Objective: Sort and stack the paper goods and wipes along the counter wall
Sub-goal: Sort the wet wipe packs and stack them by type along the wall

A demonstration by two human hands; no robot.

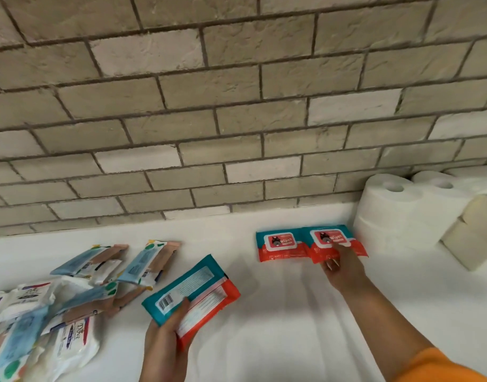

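- Hands first: right hand (pixel 344 267) is stretched out to the right-most of two teal-and-red wipes packs (pixel 334 242), fingers spread loose on its near edge, pressing or nudging, not clamped round it.
- Left hand (pixel 165 343) is closed on a third teal-and-red pack (pixel 192 295), held above the worktop (pixel 292 312) back side up, thumb on the barcode end.
- The two placed packs lie flat, side by side and touching, near the brick wall (pixel 236 106), just beside the stacked white toilet rolls (pixel 402 213); cream folded paper packs (pixel 476 232) sit right of those.
- Step, as I read it: grouping matching wipes; right pack being squared up, held pack is next.
- Next move likely needs the held pack flipped label-up, then set on or next to the pair, edges aligned so a stack won't slide.
- Unsorted heap (pixel 57 304) on the left: blue/peach sachets, white pouches.
- Readable: "Wipes" on the flip lids, "BABY" faintly below; "Dove" on a white pouch (pixel 74 340). Everything else is too blurred.
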